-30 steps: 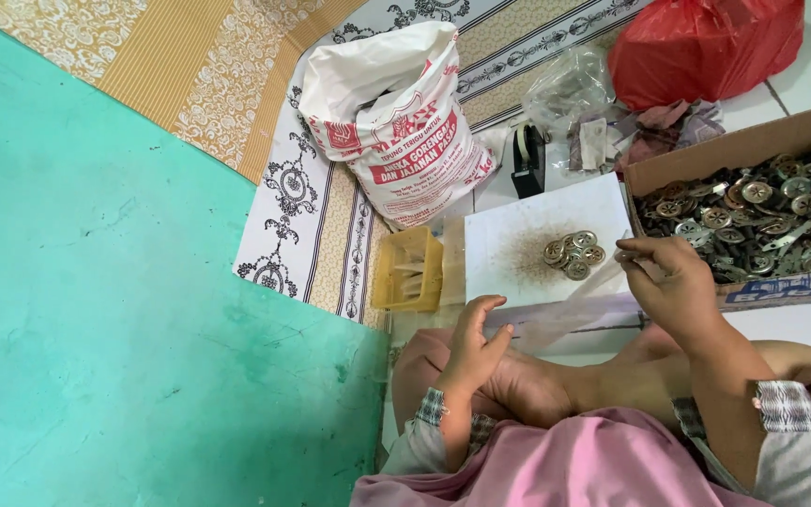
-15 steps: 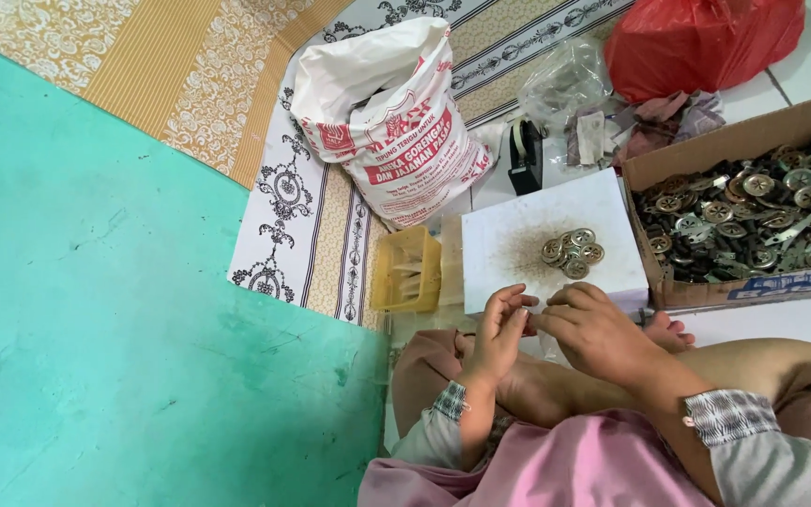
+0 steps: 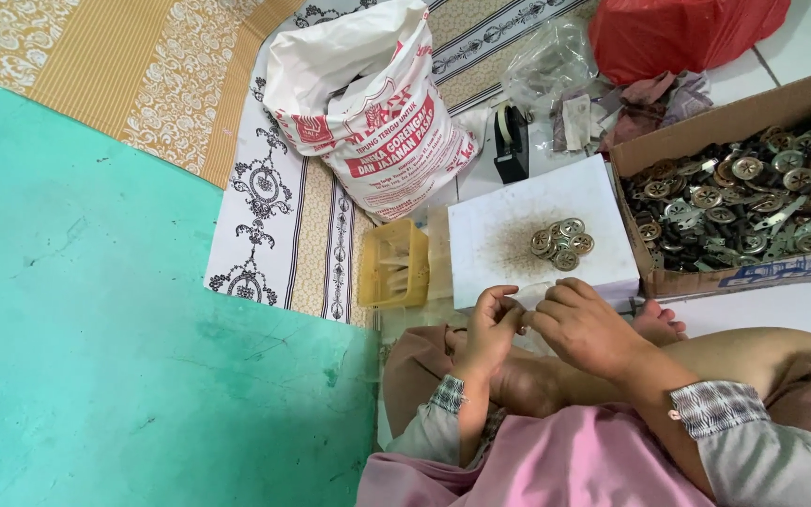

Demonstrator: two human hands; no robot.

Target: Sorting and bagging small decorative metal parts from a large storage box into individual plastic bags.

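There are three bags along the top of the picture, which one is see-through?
The crumpled plastic bag in the middle, between the printed white sack and the red bag. Both of those are opaque.

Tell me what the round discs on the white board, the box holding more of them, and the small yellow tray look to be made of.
Discs: probably metal, dull brassy-grey with a faint sheen, stamped with holes.
Box: brown cardboard, matte, with a raw folded edge.
Tray: likely plastic, translucent yellow, with moulded dividers.
White board: smooth and matte, dusted brown; the material is unclear.

One cardboard box (image 3: 687,282), two bags (image 3: 368,113)
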